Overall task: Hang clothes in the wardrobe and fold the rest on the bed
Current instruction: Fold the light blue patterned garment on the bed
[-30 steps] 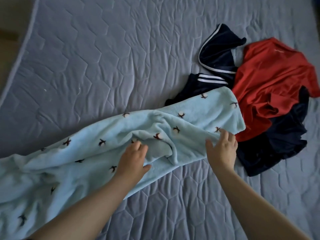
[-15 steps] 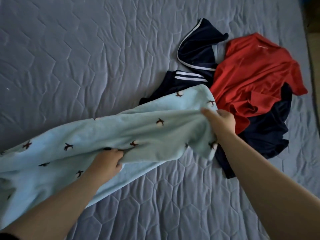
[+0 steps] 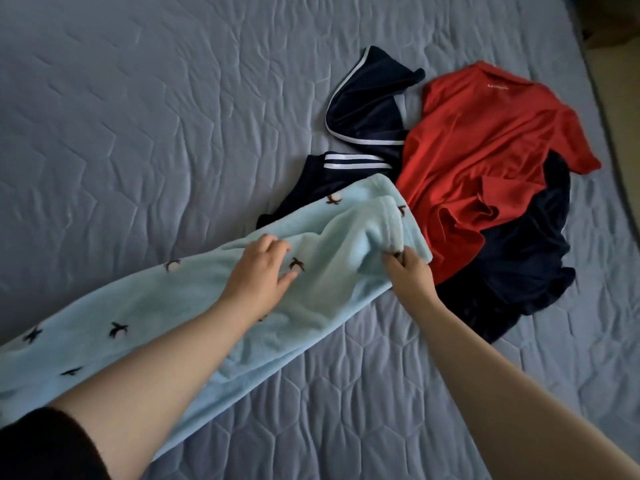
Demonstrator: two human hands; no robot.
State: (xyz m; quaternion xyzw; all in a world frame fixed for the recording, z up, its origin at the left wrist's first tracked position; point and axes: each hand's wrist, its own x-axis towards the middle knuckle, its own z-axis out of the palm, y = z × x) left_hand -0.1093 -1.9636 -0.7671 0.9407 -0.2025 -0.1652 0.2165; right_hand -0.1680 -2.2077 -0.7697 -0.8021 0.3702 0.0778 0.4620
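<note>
Folding step on the bed (image 3: 138, 116), early in the task by judgement. Spreads a light blue fleece garment (image 3: 194, 306) along one long axis, from 8 o'clock up to 2 o'clock.

With the right hand (image 3: 410, 271), pinches the doubled-over hem at the 2 o'clock end, fingers curled narrow round the cloth. With the left hand (image 3: 258, 271), rests flat on the middle of the cloth, fingers straight and spread, gripping nothing.

From the pinch, finds nearly all the cloth toward 8 o'clock, under the left forearm and on to the frame edge. So probably needs to carry the pinched end back along this same axis toward 8 o'clock, with the left hand as anchor near the fold line. Nearer to the free end: the right hand; nearer to the long remainder: the left.

At the 2 o'clock end, lies partly over a navy garment (image 3: 311, 181) with white stripes, and just beside or touching a red shirt (image 3: 485, 140). Risks, by judgement, dragging these two along with the hem.
</note>
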